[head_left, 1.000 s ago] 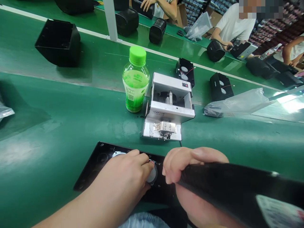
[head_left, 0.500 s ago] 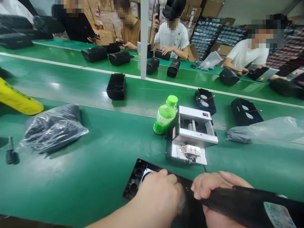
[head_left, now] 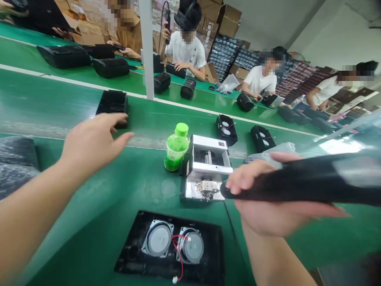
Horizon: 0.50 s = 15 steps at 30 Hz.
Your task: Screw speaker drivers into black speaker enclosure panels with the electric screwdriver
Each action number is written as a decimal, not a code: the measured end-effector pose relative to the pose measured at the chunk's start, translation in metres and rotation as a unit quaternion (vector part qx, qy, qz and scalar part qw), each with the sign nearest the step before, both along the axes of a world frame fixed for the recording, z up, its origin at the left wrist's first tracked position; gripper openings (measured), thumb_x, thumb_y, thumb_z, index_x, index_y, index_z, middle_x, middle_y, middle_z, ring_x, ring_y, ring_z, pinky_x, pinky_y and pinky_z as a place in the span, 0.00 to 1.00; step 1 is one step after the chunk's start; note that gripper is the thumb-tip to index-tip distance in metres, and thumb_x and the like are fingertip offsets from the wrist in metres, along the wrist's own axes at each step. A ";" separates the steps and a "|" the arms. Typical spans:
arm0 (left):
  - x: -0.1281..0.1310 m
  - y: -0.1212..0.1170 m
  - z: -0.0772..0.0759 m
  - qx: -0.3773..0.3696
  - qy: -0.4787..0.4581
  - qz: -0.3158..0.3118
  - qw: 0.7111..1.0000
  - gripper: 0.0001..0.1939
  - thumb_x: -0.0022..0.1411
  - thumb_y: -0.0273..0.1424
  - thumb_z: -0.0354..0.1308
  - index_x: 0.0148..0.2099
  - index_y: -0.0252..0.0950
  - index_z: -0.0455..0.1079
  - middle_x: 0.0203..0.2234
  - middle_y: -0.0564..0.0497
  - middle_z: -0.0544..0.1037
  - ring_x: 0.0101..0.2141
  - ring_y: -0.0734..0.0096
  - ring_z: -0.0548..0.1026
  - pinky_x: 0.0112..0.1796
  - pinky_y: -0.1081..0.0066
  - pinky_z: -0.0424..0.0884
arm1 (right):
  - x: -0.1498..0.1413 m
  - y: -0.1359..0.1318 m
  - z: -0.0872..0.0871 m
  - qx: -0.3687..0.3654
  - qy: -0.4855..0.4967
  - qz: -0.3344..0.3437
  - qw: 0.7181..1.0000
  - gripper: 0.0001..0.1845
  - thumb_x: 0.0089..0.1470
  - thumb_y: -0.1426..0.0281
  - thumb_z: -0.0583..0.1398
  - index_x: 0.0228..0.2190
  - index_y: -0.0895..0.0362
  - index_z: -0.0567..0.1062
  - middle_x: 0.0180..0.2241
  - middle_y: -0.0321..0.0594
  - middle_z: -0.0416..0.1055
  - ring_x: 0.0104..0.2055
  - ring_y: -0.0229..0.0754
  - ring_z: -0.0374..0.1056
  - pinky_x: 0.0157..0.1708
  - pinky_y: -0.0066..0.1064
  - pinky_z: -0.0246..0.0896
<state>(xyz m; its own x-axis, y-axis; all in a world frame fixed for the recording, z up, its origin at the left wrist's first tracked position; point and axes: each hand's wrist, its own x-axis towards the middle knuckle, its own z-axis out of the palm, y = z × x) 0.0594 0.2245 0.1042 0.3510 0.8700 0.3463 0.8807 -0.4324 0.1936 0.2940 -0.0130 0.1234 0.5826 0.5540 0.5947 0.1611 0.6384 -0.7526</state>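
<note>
My left hand (head_left: 92,143) is open, thumb apart from the fingers, in front of a black speaker housing (head_left: 111,104) on the bench. In the view it overlaps the housing's lower part; whether they touch, I cannot tell. My right hand (head_left: 262,198) is wrapped round a long black electric screwdriver (head_left: 312,176), held up at the right and blurred. Below, a black panel (head_left: 131,258) lies flat on the green surface. Two round speakers (head_left: 159,239) sit in it, with a red wire (head_left: 181,258) ending in a white plug.
A white screw feeder (head_left: 208,174) stands behind the panel, beside a green-capped bottle (head_left: 177,147). Two housings with speakers (head_left: 226,129) rest farther back at the right. A plastic-wrapped bundle (head_left: 18,165) lies left. A white post (head_left: 146,51) rises mid-bench; several people work opposite.
My left hand has left the panel and moved up and left toward the housing. My right hand has lifted the screwdriver, uncovering both speakers. The view has turned right.
</note>
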 end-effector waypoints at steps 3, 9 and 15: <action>0.007 0.064 -0.023 -0.004 0.036 0.058 0.998 0.36 0.81 0.48 0.39 0.76 0.26 0.52 0.73 0.39 0.63 0.70 0.45 0.63 0.66 0.46 0.64 | -0.002 0.023 -0.017 -0.035 -0.015 0.018 0.999 0.39 0.57 0.30 0.55 0.45 0.51 0.73 0.19 0.29 0.70 0.14 0.40 0.61 0.15 0.32 0.62; 0.016 0.113 -0.053 -0.067 0.087 0.020 0.994 0.26 0.82 0.38 0.40 0.71 0.28 0.63 0.68 0.48 0.72 0.68 0.58 0.64 0.69 0.48 0.61 | -0.003 0.021 -0.026 -0.073 0.024 0.017 0.997 0.40 0.62 0.32 0.53 0.56 0.51 0.70 0.21 0.28 0.69 0.15 0.39 0.61 0.15 0.31 0.61; 0.005 0.093 -0.024 -0.080 0.113 0.023 0.990 0.31 0.81 0.37 0.33 0.60 0.30 0.75 0.58 0.54 0.78 0.62 0.55 0.70 0.64 0.42 0.66 | -0.008 -0.022 -0.018 -0.070 0.073 0.028 0.995 0.41 0.57 0.29 0.55 0.56 0.45 0.75 0.21 0.31 0.72 0.16 0.42 0.63 0.18 0.35 0.66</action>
<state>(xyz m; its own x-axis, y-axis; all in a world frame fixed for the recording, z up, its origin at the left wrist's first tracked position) 0.0641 0.3178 0.0799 0.3626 0.9243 0.1191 0.9273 -0.3706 0.0528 0.2865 -0.0346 0.1054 0.6232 0.6591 0.4210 0.0114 0.5306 -0.8476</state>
